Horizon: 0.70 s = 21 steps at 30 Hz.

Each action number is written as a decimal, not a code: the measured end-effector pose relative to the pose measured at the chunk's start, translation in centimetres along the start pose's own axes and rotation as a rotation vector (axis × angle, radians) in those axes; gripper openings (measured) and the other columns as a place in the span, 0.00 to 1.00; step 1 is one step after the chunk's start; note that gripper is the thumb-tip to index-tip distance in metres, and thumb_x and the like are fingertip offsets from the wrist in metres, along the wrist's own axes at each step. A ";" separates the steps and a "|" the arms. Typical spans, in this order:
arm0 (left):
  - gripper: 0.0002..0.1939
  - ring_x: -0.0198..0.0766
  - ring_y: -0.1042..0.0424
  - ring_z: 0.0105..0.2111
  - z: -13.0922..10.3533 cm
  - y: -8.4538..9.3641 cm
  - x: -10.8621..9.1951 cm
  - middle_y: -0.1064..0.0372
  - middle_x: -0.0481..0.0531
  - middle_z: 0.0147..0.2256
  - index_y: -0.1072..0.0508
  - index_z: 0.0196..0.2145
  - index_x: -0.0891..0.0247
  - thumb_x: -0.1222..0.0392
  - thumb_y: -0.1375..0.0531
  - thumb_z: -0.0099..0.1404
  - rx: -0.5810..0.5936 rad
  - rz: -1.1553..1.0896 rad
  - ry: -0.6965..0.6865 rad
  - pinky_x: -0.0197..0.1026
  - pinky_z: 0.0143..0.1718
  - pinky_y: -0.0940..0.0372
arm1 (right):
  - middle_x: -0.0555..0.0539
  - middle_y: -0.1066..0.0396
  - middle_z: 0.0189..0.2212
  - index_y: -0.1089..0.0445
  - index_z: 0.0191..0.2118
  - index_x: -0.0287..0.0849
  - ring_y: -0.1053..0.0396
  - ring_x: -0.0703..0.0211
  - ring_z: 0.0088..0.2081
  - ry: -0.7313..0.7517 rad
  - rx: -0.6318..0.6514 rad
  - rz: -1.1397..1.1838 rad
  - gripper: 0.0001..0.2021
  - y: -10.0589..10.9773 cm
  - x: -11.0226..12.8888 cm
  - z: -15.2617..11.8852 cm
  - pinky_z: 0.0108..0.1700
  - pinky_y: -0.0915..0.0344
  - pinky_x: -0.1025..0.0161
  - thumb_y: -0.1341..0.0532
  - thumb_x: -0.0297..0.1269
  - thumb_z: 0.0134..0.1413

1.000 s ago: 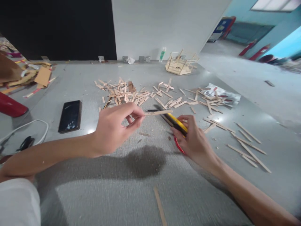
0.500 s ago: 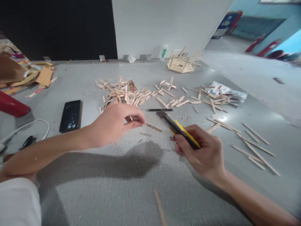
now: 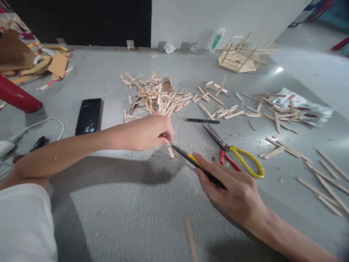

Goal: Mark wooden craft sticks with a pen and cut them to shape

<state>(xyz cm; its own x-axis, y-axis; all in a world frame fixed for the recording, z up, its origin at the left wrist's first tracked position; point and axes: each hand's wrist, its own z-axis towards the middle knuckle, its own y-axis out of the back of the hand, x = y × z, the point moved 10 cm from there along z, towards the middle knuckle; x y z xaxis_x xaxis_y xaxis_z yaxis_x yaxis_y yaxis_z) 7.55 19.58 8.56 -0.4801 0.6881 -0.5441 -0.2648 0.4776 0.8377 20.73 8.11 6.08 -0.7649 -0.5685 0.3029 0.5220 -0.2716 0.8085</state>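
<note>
My left hand [image 3: 155, 131] pinches a short piece of wooden craft stick [image 3: 171, 151] just above the grey table [image 3: 122, 211]. In my right hand [image 3: 231, 189] is a black and yellow utility knife [image 3: 201, 167], fingers wrapped around its handle. The knife's blade tip points left and lies right beside the stick piece; whether they touch I cannot tell. Scissors [image 3: 231, 149] with one yellow and one red handle rest behind my right hand, which partly hides them. A black pen [image 3: 203, 120] lies beyond both hands.
Piled craft sticks [image 3: 155, 94] spread across the table's middle, with longer sticks [image 3: 327, 182] at the right. A hexagonal stick frame [image 3: 240, 60] stands at the back, near a glue stick [image 3: 216, 40]. To the left are a phone [image 3: 89, 116], a white cable [image 3: 61, 125] and a red cylinder [image 3: 19, 94].
My right hand has turned the knife and brought its blade leftward to the stick piece. My left hand has picked that piece up. The scissors have come into sight as the view shifted.
</note>
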 end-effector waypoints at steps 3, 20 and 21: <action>0.14 0.37 0.29 0.31 0.0 -0.4 0.5 0.23 0.48 0.29 0.16 0.32 0.61 0.73 0.40 0.67 0.010 -0.004 0.003 0.41 0.46 0.39 | 0.53 0.22 0.24 0.27 0.65 0.42 0.29 0.63 0.21 0.011 0.021 -0.003 0.20 -0.1 0.2 0.1 0.25 0.34 0.64 0.39 0.28 0.71; 0.13 0.41 0.31 0.37 -0.9 -0.9 0.2 0.26 0.50 0.32 0.20 0.32 0.62 0.70 0.42 0.72 0.033 0.043 0.057 0.42 0.42 0.45 | 0.57 0.32 0.21 0.29 0.63 0.34 0.36 0.66 0.18 0.148 -0.013 -0.218 0.17 0.0 2.5 0.0 0.22 0.42 0.61 0.40 0.29 0.74; 0.13 0.41 0.32 0.37 -0.9 -1.0 0.3 0.27 0.50 0.31 0.20 0.32 0.62 0.70 0.42 0.72 0.031 0.038 0.056 0.43 0.41 0.45 | 0.56 0.31 0.21 0.29 0.63 0.34 0.34 0.66 0.18 0.111 -0.017 -0.180 0.17 0.0 2.2 0.1 0.22 0.41 0.62 0.40 0.29 0.74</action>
<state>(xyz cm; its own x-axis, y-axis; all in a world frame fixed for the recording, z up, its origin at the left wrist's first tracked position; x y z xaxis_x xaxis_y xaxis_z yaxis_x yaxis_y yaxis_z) 6.89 18.82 7.64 -0.5354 0.6750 -0.5076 -0.2197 0.4691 0.8554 19.05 6.91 6.81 -0.8008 -0.5911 0.0963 0.3876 -0.3890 0.8357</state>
